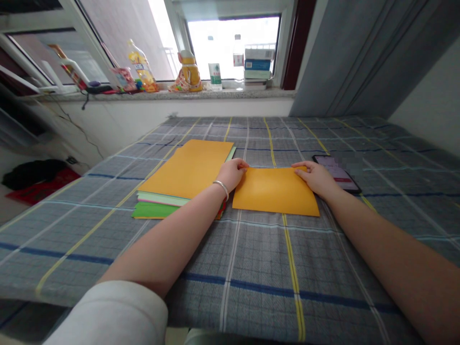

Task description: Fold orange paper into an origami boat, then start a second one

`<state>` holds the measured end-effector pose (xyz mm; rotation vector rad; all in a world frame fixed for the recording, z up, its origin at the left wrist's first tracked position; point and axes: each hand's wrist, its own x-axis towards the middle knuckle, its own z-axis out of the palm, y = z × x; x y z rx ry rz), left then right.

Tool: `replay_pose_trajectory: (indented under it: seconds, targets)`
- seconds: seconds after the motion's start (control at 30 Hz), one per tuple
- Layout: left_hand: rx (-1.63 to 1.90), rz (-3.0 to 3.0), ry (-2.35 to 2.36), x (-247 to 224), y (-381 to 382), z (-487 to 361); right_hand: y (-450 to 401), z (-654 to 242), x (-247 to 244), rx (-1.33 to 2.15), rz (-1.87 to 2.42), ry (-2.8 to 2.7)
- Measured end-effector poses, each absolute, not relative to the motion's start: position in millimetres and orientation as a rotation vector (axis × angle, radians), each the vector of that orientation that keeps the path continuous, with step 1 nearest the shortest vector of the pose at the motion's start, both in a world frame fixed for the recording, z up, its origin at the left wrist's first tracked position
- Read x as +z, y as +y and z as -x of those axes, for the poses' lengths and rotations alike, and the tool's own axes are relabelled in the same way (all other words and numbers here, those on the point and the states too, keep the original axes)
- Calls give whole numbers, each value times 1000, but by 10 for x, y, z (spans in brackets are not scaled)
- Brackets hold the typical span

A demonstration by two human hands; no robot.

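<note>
Your left hand [232, 175], a silver bangle [220, 188] at its wrist, and your right hand [315, 179] rest on the top corners of a single rectangular orange paper sheet [275, 191], which lies flat on a grey plaid sheet [258, 273] crossed by yellow and navy lines. Neither grip is pinching: the fingers of each hand lie close together and slightly curled on the paper, the thumbs out of clear sight. Just left of your left hand sits a loose stack of coloured paper [185, 177], orange on top, with pale green and darker green sheets fanned out beneath it, and your left forearm passes close by its near corner. A black smartphone [339, 175] with a lit, partly blurred screen lies just beside your right hand. Beyond, along a stone window sill [161, 95], stand a yellow-labelled plastic bottle [142, 64] and a stack of boxes [259, 62], while a white sleeve [108, 314] covers your left upper arm.
</note>
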<state>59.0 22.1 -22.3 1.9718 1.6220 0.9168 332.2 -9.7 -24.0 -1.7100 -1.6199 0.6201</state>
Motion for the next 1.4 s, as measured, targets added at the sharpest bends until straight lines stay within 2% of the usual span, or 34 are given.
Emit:
replay_pose_trajectory:
  seconds: [0.4, 0.73, 0.97, 1.17, 1.4]
  targets:
    - [845, -2123, 1636, -286, 239, -614, 93, -3393, -311, 524, 1785, -1716]
    - [632, -2539, 1585, -346, 288, -682, 157, -3366, -297, 137, 1815, -1964]
    - [529, -2811, 1612, -293, 201, -715, 162, -3353, -308, 61, 1801, -2064]
    - [272, -3053, 1268, -216, 182, -733, 143, -3338, -285, 22, 1811, -2115]
    - [190, -3086, 1212, -199, 136, -744, 170, -3360, -313, 33, 1813, -2099]
